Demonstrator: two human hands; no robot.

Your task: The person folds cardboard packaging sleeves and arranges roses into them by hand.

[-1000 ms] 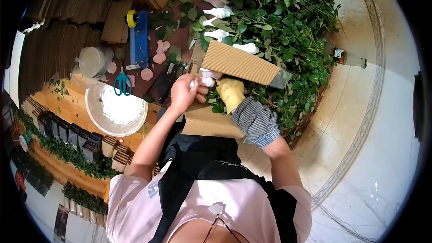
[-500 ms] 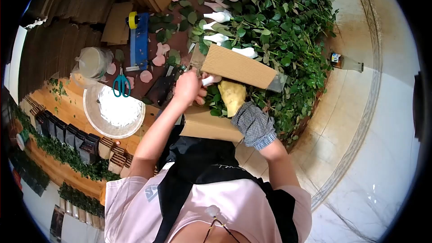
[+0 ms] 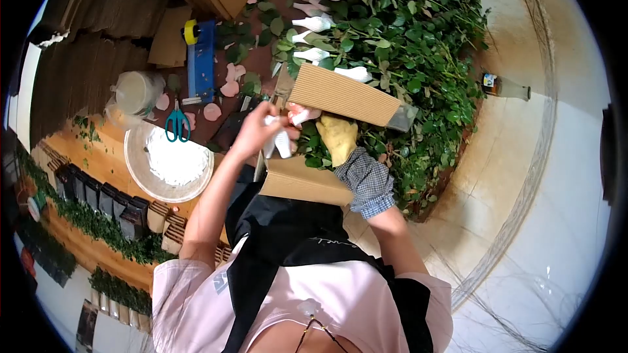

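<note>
My left hand (image 3: 258, 129), bare, is closed with fingertips pinched beside a pink bud (image 3: 303, 115); something small and white shows at them, its shape unclear. White-wrapped buds (image 3: 282, 144) are just below those fingers. My right hand (image 3: 337, 139), in a yellow glove with a checked sleeve, is closed just right of the pink bud; the stems in its grasp are mostly hidden. Above both hands a corrugated cardboard piece (image 3: 347, 95) lies slanted over the leaves. Another cardboard piece (image 3: 305, 181) is beneath them, near the black apron.
Leafy stems with wrapped buds (image 3: 418, 59) cover the upper right. To the left are a white basket (image 3: 136, 170) of white pieces, teal scissors (image 3: 176, 125), a blue tape dispenser (image 3: 201, 65) and cardboard stacks (image 3: 118, 68). A glass bottle (image 3: 507, 87) lies at right.
My left hand has drawn slightly left and turned, showing white-wrapped buds below it. The bud between my hands looked white before and now shows pink. My gloved right hand stays nearly in place.
</note>
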